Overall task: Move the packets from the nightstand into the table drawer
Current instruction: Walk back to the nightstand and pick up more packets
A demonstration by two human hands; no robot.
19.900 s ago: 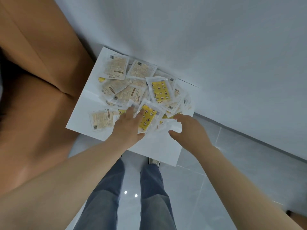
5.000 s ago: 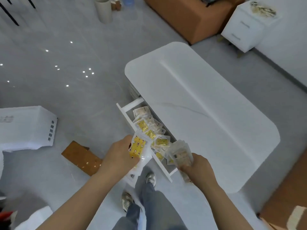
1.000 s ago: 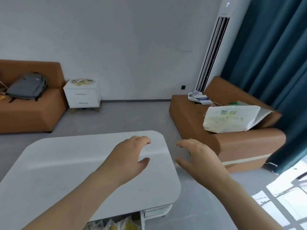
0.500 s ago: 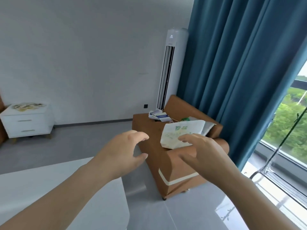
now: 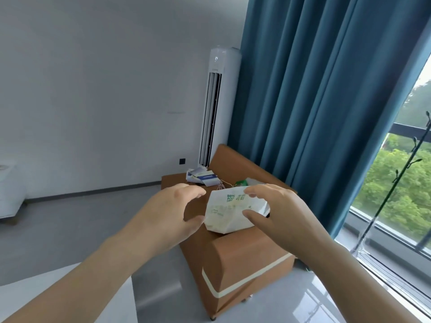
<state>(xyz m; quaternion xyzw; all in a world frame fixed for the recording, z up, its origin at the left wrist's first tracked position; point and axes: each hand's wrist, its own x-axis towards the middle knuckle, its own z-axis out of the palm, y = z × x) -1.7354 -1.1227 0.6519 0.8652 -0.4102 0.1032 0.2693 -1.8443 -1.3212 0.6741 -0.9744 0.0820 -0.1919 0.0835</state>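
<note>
Both my hands are raised in front of me, holding nothing. My left hand (image 5: 173,215) has loosely curved fingers, and so does my right hand (image 5: 277,212). A corner of the white table (image 5: 70,297) shows at the lower left; its drawer is out of view. The white nightstand (image 5: 8,194) is cut off at the far left edge, and I see no packets on the part that shows.
A brown sofa (image 5: 233,259) stands ahead with a large white paper bag (image 5: 229,212) and some booklets (image 5: 201,177) on it. Behind it are a white standing air conditioner (image 5: 215,108), blue curtains (image 5: 326,101) and a window at the right. Grey floor lies between table and sofa.
My view has swung right, away from the table and nightstand toward the sofa and window. Both hands stay raised and hold nothing.
</note>
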